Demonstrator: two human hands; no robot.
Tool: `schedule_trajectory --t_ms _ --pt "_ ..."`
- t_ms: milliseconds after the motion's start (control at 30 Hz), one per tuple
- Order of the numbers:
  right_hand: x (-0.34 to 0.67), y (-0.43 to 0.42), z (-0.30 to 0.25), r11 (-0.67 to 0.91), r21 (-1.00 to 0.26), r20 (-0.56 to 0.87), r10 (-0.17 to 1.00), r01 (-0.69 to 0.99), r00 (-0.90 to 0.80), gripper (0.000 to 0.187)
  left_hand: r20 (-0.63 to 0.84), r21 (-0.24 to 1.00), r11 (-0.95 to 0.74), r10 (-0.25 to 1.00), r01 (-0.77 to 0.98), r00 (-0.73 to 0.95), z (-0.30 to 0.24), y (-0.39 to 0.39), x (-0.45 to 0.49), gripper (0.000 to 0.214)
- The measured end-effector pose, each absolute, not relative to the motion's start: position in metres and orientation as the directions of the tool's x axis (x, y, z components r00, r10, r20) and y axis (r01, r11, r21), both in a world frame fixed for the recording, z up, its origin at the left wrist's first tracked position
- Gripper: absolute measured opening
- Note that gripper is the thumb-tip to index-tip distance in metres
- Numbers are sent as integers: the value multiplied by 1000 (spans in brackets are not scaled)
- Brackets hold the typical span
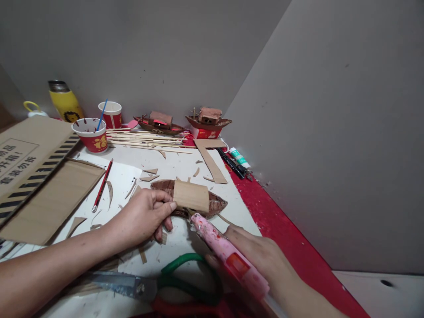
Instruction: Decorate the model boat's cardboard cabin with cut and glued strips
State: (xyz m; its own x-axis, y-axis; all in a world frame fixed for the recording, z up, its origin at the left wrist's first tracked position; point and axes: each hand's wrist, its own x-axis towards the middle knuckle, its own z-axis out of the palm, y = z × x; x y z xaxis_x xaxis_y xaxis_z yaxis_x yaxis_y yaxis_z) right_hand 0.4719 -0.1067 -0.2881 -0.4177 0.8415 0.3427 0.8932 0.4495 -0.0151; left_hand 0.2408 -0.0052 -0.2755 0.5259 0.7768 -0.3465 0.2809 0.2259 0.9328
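Note:
My left hand (145,216) pinches the left edge of a curved cardboard piece (191,195) that sits on top of a brown cardboard boat model (217,205) on the white sheet. My right hand (261,256) is wrapped round a pink hot glue gun (228,254), whose nozzle points at the near edge of the boat under the cardboard piece. Scissors with green and red handles (185,282) lie flat just in front of both hands.
Two finished boat models (159,123) (208,118) stand at the back by the wall, beside bamboo sticks (145,140), two red paper cups (91,134), a yellow bottle (65,102) and a glue tube (239,157). A flattened carton (33,176) lies left, with a red pencil (102,185) and cardboard scraps.

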Motion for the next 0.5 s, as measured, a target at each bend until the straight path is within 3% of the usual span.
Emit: schedule_trajectory --t_ms 233,500 --pt "481 -112 -292 407 -19 272 881 913 -387 35 -351 930 224 776 291 524 -275 -5 242 23" --pt "477 -123 -278 370 -266 277 914 890 -297 27 -358 927 228 779 298 515 -273 -6 243 21"
